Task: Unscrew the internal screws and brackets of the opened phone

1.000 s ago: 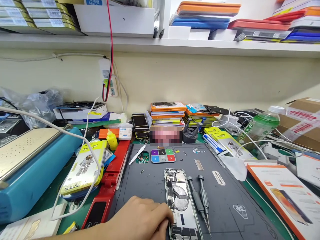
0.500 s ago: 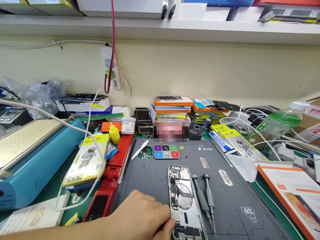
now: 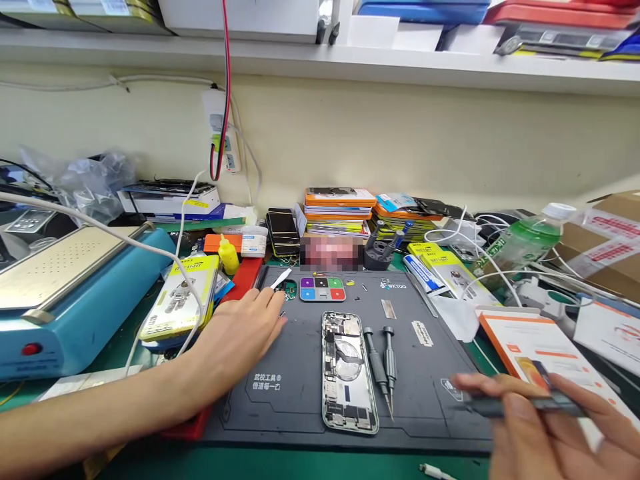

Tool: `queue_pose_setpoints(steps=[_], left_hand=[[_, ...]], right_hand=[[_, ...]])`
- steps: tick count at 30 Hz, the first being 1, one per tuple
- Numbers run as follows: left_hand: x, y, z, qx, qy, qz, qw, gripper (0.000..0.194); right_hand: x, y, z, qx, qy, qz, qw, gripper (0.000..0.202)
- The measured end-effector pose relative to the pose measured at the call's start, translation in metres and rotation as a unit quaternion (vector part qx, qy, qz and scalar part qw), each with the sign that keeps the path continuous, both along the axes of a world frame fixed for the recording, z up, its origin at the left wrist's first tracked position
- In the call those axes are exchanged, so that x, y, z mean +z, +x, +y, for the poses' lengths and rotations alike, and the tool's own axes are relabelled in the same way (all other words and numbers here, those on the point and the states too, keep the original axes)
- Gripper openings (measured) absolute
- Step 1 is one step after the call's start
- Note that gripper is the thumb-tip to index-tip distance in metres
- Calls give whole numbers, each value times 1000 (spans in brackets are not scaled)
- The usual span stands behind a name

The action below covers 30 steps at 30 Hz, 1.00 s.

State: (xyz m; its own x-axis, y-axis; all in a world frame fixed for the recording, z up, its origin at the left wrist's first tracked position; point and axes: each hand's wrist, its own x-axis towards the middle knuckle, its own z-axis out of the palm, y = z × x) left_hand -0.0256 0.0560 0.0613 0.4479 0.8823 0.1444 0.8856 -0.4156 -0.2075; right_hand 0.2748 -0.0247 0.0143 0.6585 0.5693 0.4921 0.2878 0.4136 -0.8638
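On the dark grey work mat [image 3: 310, 373] lies an opened phone [image 3: 349, 373], its inner parts exposed. Two grey screwdrivers [image 3: 384, 367] rest beside its right edge. My left hand [image 3: 257, 327] is stretched over the mat's far left part, fingers forward and a little bent. Its fingertips cover the lower end of a white plastic pry stick [image 3: 281, 277]; I cannot see whether they touch it. A small green circuit board [image 3: 290, 288] is partly hidden there too. At the lower right my right hand [image 3: 545, 420] grips a grey screwdriver [image 3: 520, 404], held nearly level and blurred by motion.
A coloured parts tray [image 3: 323, 289] sits at the mat's back, before a screwdriver stand [image 3: 380, 253]. To the left are a blue heating plate machine [image 3: 90, 300] and battery boxes [image 3: 183, 293]. An orange-white box [image 3: 540, 347], cables and a bottle [image 3: 525, 240] crowd the right.
My left hand has left the phone's lower left edge and reached away to the pry stick. My right hand has come into view with a screwdriver. The view has shifted slightly.
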Motion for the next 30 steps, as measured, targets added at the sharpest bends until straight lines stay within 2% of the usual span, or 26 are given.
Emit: queue_pose_setpoints(steps=[2,3,6,8,12,16,19,21,22,27,30], left_hand=[[1,-3,7,9,-41,22,999,12],[-1,-4,10,6,-58,24,998,14],[-9,-4,14,-7,-84,23,996,19],[-13,-4,16,-9,-91,21,996,23],[-14,-4,19,-3,-95,23,995,25],[-5,-6,13,13,-101,16,995,23],[-1,-6,0,-54,-184,-47,980,15],[-3,-4,-9,-118,-248,-87,958,13],[-5,-3,-12,-133,-255,-99,953,14],[-19,0,-14,-138,-230,-126,955,20],[-18,-4,-10,-139,-236,-151,950,20]], right_hand=[[-1,-12,9,-17,-48,-32,998,34],[-3,-16,12,-3,-80,-64,995,30],[-14,-19,8,28,-138,-128,982,32],[-20,-20,2,27,-150,-165,974,37],[-21,-23,-7,16,-154,-199,968,47],[-19,-27,-7,28,-150,-214,965,44],[-19,-28,-7,44,-146,-214,965,45],[-19,-28,-7,46,-142,-211,966,45],[-18,-29,-6,44,-141,-208,967,46],[-14,-32,-6,23,-131,-196,972,46],[-12,-33,-7,14,-127,-188,974,47]])
